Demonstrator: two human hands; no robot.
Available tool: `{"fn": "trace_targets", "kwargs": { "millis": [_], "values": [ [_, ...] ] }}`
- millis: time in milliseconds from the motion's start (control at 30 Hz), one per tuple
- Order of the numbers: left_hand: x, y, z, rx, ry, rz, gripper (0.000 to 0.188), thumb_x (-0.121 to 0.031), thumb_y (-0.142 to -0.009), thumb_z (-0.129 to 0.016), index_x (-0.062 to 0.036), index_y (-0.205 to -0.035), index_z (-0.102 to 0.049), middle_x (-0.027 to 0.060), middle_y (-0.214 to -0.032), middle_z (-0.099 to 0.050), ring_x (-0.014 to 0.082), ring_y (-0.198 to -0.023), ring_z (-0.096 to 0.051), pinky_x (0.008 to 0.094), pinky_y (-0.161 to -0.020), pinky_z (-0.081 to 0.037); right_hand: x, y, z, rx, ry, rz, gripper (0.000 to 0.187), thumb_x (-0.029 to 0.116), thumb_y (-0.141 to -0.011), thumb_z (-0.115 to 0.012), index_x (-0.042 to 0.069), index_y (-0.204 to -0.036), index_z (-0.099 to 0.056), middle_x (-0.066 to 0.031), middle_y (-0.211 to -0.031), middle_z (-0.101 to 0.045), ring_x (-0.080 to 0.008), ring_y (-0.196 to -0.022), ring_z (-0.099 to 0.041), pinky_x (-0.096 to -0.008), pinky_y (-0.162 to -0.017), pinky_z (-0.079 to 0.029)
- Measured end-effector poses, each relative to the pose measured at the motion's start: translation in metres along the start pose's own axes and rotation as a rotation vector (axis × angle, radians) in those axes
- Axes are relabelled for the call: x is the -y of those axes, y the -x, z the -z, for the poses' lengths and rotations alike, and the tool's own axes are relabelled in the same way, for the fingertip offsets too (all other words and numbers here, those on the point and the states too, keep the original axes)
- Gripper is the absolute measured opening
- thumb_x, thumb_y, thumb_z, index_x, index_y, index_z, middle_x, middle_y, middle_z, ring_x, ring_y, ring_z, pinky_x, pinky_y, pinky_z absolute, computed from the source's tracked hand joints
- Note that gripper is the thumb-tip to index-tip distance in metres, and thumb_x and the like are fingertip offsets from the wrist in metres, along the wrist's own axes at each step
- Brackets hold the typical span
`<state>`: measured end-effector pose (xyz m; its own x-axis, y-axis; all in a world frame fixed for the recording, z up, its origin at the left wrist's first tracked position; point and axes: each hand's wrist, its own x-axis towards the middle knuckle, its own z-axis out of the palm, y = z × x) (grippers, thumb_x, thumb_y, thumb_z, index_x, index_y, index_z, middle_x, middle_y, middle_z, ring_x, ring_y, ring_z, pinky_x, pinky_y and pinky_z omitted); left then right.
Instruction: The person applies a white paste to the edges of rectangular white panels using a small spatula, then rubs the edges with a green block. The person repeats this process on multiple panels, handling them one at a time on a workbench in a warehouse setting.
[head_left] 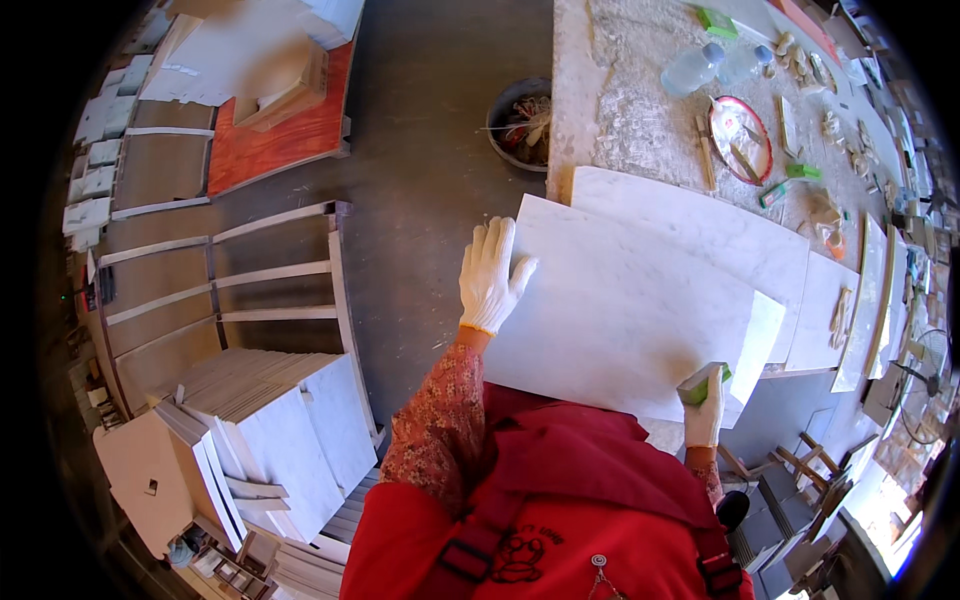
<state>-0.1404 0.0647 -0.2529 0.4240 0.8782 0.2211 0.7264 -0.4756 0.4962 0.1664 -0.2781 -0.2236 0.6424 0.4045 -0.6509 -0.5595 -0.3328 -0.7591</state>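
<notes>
My left hand point(490, 275), in a white knit glove, lies with fingers stretched out along the left edge of a white marble slab point(620, 290). The thumb is spread toward the slab's face. My right hand point(704, 418), gloved too, is at the slab's near right edge, closed around a green sanding pad point(694, 392); its fingers are partly hidden. The slab lies at the table's near edge in front of my body, overlapping another white slab point(690, 212) behind it and a further pale piece point(757, 345) at its right.
A worktable point(640, 120) carries plastic bottles point(692, 70), a red-rimmed plate point(741, 140) and green blocks point(803, 172). A dark bucket point(522, 125) stands on the floor beside it. At left are a metal rack point(275, 270), stacked tiles point(290, 430) and a red-topped table point(270, 150).
</notes>
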Motion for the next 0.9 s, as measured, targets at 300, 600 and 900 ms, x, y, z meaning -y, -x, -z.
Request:
{"fn": "trace_targets", "kwargs": {
  "millis": [300, 600, 900],
  "values": [
    [0.027, -0.042, -0.017, 0.235, 0.347, 0.254, 0.045, -0.049, -0.098, -0.057, -0.0088, -0.114, -0.070, 0.0148, -0.112, -0.071, 0.0379, -0.102, -0.066, 0.0466, -0.086, -0.052, 0.009, 0.013, -0.061, -0.059, 0.029, 0.002, 0.047, 0.044, -0.104, -0.057, 0.009, -0.136, -0.053, -0.0079, -0.120, -0.053, -0.0192, -0.108, -0.055, -0.0363, -0.090, -0.053],
    [0.022, -0.065, -0.014, 0.463, 0.290, 0.369, 0.056, -0.062, -0.097, -0.053, -0.0135, -0.119, -0.071, 0.0154, -0.108, -0.073, 0.0387, -0.100, -0.069, 0.0459, -0.084, -0.053, 0.102, -0.090, -0.089, -0.145, -0.089, 0.118, 0.045, 0.047, -0.096, -0.069, 0.016, -0.127, -0.056, 0.0004, -0.103, -0.052, -0.0129, -0.090, -0.053, -0.0346, -0.080, -0.053],
    [-0.004, -0.025, 0.007, 0.333, 0.149, 0.453, 0.064, -0.060, -0.093, -0.060, -0.0120, -0.135, -0.063, 0.0184, -0.125, -0.069, 0.0382, -0.114, -0.066, 0.0462, -0.094, -0.051, 0.180, -0.167, -0.074, -0.409, 0.418, 0.603, 0.104, 0.055, -0.091, -0.067, 0.001, -0.162, -0.014, -0.0313, -0.153, -0.038, -0.0379, -0.130, -0.050, -0.0459, -0.111, -0.039]
  ]
}}
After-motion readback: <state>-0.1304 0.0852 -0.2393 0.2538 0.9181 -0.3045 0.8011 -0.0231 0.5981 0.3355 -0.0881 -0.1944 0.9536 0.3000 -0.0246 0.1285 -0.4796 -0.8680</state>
